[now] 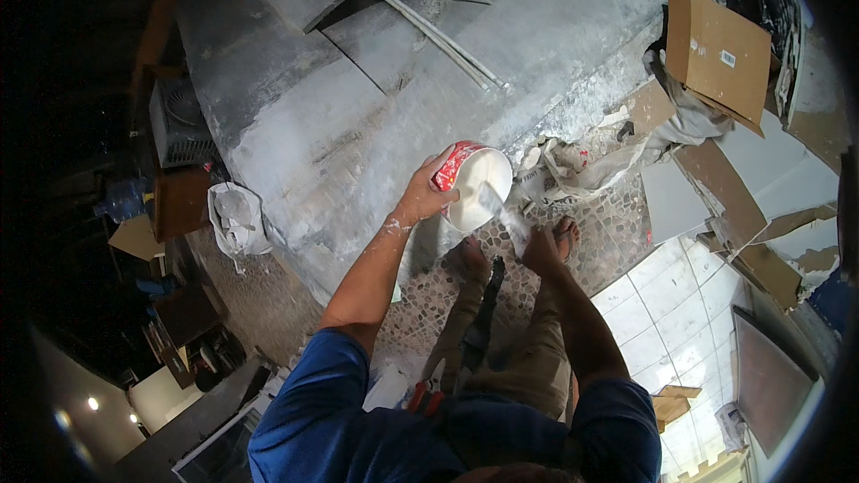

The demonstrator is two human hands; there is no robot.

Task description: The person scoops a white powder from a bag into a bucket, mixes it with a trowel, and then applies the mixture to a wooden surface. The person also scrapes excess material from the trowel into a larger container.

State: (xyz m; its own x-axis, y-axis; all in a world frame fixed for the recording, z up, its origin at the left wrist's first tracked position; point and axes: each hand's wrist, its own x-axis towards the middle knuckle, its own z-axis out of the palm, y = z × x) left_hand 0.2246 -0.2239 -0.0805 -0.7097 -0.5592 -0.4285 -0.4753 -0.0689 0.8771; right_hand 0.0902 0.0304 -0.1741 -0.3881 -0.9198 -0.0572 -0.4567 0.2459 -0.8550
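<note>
My left hand (422, 192) grips a red tub (459, 158) by its side, tilted toward me, with white paste inside. My right hand (540, 250) is closed on a putty knife (508, 219), whose pale blade reaches into the tub's mouth and is partly blurred. The tub is over the near edge of a dusty, white-smeared grey slab platform (304, 134). My feet (564, 234) stand below on a pebble-patterned floor.
Thin white rods (420, 22) lie on the platform. Crumpled sacks (573, 174), a cardboard box (716, 58) and broken boards (707, 192) crowd the right. A white sack (237, 219) and a fan unit (179, 125) are at the left; white tiles (658, 295) lie at lower right.
</note>
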